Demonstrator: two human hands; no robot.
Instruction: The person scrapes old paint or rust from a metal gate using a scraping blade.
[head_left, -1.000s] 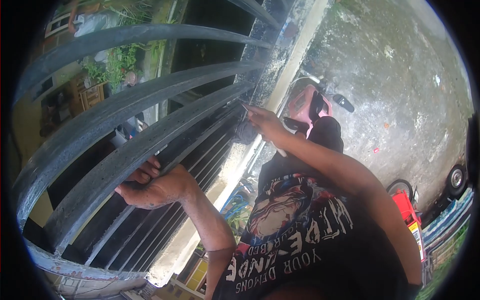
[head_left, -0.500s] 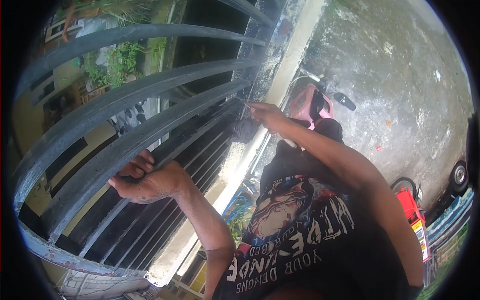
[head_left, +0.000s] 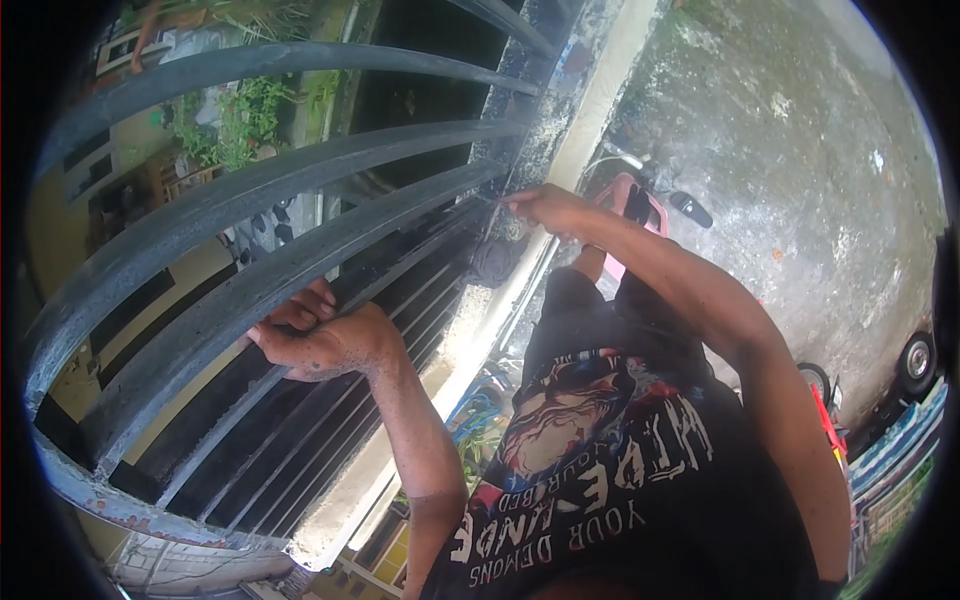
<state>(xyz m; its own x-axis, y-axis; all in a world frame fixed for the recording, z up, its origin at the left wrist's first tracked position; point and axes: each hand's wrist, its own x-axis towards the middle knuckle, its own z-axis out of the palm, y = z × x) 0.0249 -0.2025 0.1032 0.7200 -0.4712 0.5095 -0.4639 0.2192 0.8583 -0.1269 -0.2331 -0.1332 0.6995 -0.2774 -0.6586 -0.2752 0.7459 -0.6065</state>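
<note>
Dark grey metal railing bars (head_left: 250,270) run from the lower left up to a low wall. My left hand (head_left: 330,343) is closed around one of the bars, its fingers curled and the palm partly turned up. Farther along, by the ends of the bars at the wall, my right hand (head_left: 553,212) is pinched closed. A thin tip shows at its fingers, too small to name. Just below that hand, a bunched dark grey cloth (head_left: 492,262) lies at the wall's edge.
The pale concrete ledge (head_left: 590,110) follows the railing. A pink plastic object (head_left: 657,213) and a black slipper (head_left: 690,208) are on the concrete floor. A wheel (head_left: 916,362) stands at the right. Green plants (head_left: 240,120) grow beyond the bars.
My left hand has shifted slightly up and right in the view along the bar. My right hand has moved a little up and right, staying near the bar ends.
</note>
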